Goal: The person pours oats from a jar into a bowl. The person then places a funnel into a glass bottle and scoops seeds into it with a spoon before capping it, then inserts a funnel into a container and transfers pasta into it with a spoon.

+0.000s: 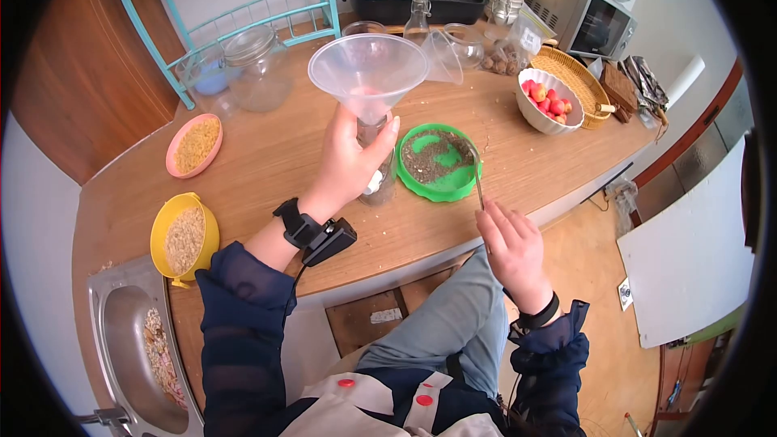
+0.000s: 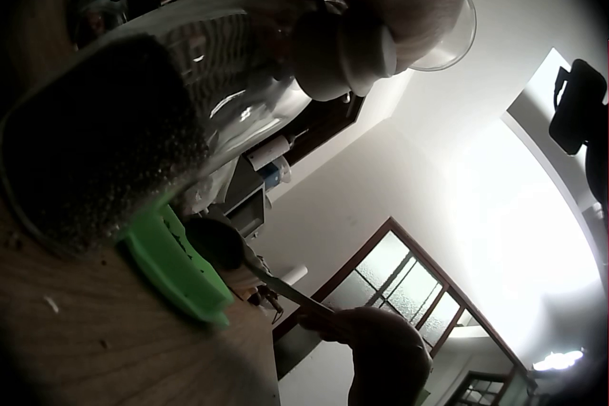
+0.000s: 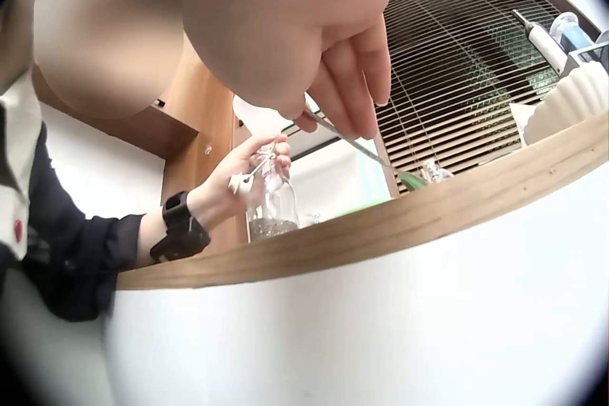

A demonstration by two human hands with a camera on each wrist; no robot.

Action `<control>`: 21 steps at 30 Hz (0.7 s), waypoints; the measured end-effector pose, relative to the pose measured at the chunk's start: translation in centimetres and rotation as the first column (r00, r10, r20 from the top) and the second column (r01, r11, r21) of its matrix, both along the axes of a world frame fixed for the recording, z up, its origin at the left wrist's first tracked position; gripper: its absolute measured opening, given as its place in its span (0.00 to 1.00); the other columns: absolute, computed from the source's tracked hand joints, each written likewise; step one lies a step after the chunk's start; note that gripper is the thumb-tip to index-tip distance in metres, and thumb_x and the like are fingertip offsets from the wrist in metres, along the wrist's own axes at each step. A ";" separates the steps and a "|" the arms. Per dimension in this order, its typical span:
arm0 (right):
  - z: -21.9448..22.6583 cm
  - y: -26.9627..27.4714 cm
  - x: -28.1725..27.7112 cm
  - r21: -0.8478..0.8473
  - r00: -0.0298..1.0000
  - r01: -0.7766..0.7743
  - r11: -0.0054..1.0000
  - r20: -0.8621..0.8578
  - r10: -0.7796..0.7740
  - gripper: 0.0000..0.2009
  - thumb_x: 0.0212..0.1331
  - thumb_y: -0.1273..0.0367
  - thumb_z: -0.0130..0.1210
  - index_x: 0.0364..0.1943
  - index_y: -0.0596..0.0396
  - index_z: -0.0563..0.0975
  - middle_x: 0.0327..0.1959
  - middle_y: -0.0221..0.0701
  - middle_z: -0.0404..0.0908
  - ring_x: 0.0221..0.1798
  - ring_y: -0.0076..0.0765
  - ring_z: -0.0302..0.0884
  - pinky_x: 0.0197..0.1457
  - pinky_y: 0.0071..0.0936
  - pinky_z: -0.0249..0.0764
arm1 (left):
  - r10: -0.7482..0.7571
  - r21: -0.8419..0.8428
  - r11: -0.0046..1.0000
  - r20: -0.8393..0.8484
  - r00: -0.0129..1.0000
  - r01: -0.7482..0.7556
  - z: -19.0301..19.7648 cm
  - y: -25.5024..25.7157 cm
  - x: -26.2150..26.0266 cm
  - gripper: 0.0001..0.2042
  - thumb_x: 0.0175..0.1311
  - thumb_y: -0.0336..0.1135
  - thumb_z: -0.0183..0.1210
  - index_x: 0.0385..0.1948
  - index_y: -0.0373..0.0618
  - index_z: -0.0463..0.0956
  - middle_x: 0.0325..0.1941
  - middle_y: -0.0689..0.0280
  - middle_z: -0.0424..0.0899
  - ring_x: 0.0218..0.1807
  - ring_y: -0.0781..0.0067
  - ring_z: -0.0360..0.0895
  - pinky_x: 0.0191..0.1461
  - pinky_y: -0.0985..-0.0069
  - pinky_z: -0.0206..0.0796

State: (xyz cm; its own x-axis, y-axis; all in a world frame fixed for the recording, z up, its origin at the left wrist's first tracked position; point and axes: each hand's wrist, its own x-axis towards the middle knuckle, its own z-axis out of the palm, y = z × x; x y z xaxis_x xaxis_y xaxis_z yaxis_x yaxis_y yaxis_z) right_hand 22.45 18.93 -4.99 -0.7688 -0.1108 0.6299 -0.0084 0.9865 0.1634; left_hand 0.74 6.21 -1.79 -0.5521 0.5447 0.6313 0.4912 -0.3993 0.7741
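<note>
My left hand (image 1: pixel 344 158) grips the neck of a clear glass swing-top bottle (image 1: pixel 382 193) standing on the counter. A translucent plastic funnel (image 1: pixel 368 73) sits in its mouth, and the white stopper (image 2: pixel 338 59) hangs at the side. Dark grains (image 2: pixel 114 149) fill the bottle's lower part in the left wrist view. To the right of the bottle lies a green dish (image 1: pixel 443 193) with dark grainy seasoning (image 1: pixel 429 163) spread unevenly in it. My right hand (image 1: pixel 516 252) pinches the handle of a metal spoon (image 1: pixel 479 182), whose bowl is at the dish's right side.
At left are a pink dish (image 1: pixel 172 163) of yellowish bits and a yellow bowl (image 1: pixel 209 231) of pale flakes beside the sink (image 1: pixel 104 299). Glass jars (image 1: pixel 257 73), a second bottle (image 1: pixel 417 20) and another funnel (image 1: pixel 443 61) stand behind. A white fruit bowl (image 1: pixel 530 117) is at right.
</note>
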 end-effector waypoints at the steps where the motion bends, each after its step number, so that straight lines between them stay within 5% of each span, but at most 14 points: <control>1: 0.0 -0.4 -0.1 -0.004 1.000 0.001 1.000 0.003 0.000 0.17 0.35 0.74 0.50 0.36 0.62 0.71 0.40 0.43 0.74 0.40 0.42 0.74 0.37 0.31 0.72 | -0.007 -0.001 1.000 0.016 1.000 0.007 -0.1 0.0 -0.1 0.13 0.54 0.27 0.53 0.41 0.41 0.63 0.29 0.71 0.70 0.31 0.83 0.68 0.35 0.82 0.62; 21: -1.3 -3.1 -3.1 -0.028 0.977 0.206 0.978 -0.050 -0.207 0.20 0.35 0.73 0.51 0.39 0.64 0.72 0.40 0.44 0.75 0.26 0.30 0.75 0.25 0.22 0.70 | 0.011 -0.012 1.000 0.006 1.000 -0.011 -0.1 0.0 -0.1 0.14 0.54 0.28 0.54 0.42 0.41 0.62 0.30 0.71 0.70 0.32 0.83 0.68 0.36 0.82 0.62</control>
State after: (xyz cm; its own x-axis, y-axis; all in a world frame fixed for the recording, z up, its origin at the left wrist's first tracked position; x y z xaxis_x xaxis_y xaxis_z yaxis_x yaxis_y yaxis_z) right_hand 19.37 15.78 -6.29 -0.7396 0.0616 0.6703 0.2037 0.9696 0.1357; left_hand 0.60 6.24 -1.94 -0.5618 0.5458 0.6217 0.4909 -0.3849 0.7816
